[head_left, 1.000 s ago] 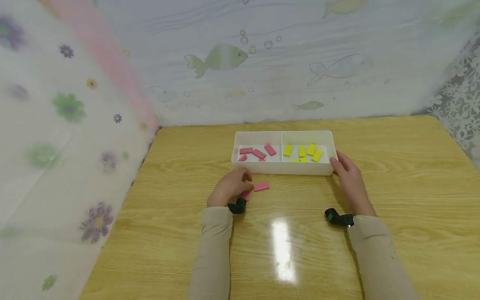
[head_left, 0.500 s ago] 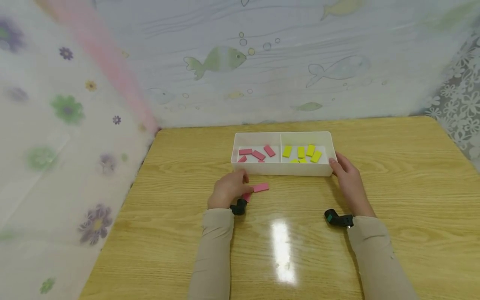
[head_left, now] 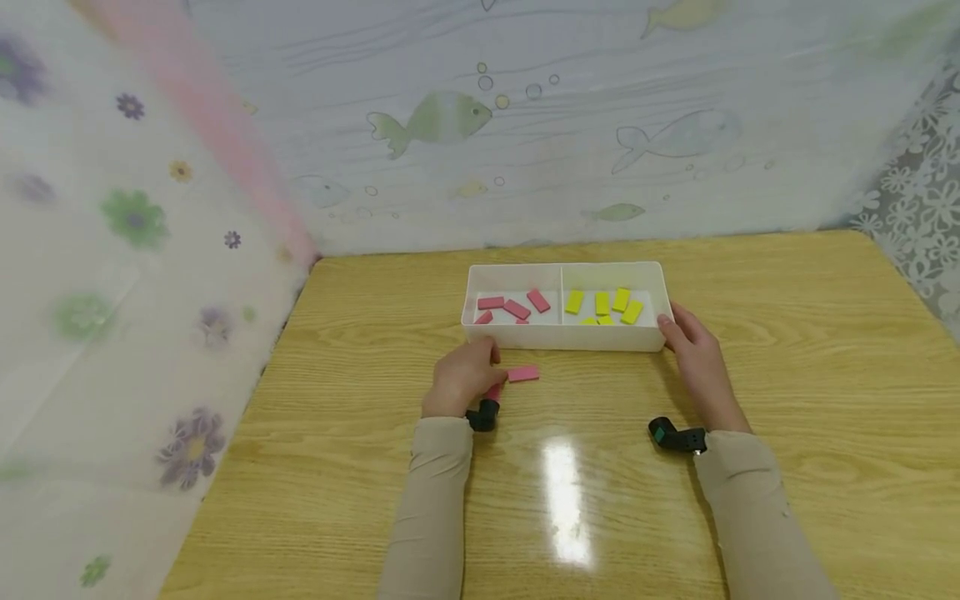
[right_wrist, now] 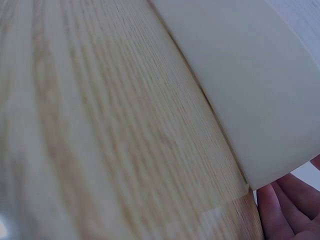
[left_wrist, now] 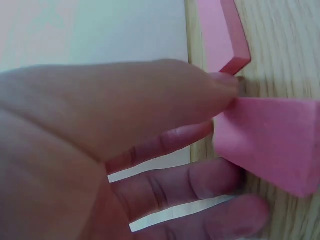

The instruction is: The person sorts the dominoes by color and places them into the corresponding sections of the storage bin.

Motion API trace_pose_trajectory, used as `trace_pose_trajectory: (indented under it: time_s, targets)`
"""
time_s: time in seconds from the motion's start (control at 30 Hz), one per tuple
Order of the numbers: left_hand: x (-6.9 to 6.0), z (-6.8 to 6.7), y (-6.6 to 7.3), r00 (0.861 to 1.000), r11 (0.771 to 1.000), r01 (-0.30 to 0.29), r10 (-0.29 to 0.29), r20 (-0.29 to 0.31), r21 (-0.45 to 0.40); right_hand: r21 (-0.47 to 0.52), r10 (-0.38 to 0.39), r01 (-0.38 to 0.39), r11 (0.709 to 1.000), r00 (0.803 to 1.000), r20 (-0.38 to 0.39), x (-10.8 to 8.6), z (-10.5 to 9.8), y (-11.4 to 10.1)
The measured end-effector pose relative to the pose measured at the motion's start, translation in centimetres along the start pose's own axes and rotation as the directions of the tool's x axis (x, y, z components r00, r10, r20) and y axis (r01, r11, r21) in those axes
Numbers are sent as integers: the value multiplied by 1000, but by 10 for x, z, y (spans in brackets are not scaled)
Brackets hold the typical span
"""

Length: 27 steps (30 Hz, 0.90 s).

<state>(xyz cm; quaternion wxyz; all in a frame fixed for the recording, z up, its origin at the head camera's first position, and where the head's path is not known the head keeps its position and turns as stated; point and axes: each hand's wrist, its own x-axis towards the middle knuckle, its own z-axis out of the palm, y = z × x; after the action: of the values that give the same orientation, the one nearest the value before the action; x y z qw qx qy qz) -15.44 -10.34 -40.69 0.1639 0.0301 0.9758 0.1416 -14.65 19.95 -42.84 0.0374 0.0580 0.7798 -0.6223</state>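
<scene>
At the near left of a white two-part box (head_left: pixel 555 337), my left hand (head_left: pixel 461 377) pinches one end of a pink block (left_wrist: pixel 272 142) between thumb and fingers. The block's other end touches or nearly touches the wood. Another pink block (head_left: pixel 523 374) lies flat just right of the thumb, in front of the box. My right hand (head_left: pixel 699 358) holds the box by its near right corner, thumb on the rim and fingers low along the end wall, partly hidden. Several pink blocks (head_left: pixel 517 309) lie in the left compartment and several yellow blocks (head_left: pixel 602 303) in the right one.
A wooden table (head_left: pixel 570 483) carries the box near its back edge. Behind it hangs a fish-print sheet (head_left: pixel 525 167), and a flower-print sheet (head_left: pixel 150 333) borders the left side. Black wrist cameras (head_left: pixel 675 436) sit on both wrists.
My left hand has shifted slightly to the right, with its fingers still at the nearer pink block. The right hand and the box have stayed in place.
</scene>
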Motion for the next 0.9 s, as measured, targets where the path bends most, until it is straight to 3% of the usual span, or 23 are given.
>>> trace_pose_trajectory:
  time_s: [0.33,0.6,0.9]
  targets:
    - [-1,0,4,1000,1000,18,-18,-9,2,-7,-6,6,1000,1000,-5,10,-2,14]
    - [-2,2,10,1000,1000,-1,1,-23,-9,-12,-14,14,1000,1000,-9,11,-2,16]
    - [2,2,4,999,998,-28,29,16,-63,-1,3,-3,1000,1000,-3,10,-2,14]
